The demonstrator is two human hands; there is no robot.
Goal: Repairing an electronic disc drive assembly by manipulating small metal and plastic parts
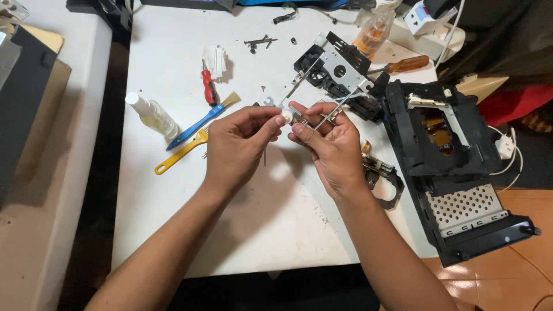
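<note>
The left hand [239, 144] pinches a small white gear [284, 118] between thumb and forefinger. The right hand [328, 147] has its fingertips closed on thin metal rods [325, 112] just beside the gear. Those rods run up from the fingers to a black and silver mechanism [334, 69]. Left of the left hand's fingers lie a yellow brush [181, 151], a blue brush [201, 122] and a red screwdriver [209, 86] on the white table [259, 230].

Single head cam, looking steeply down, close over white table [173, 230], hands [242, 147] mid-frame
</note>
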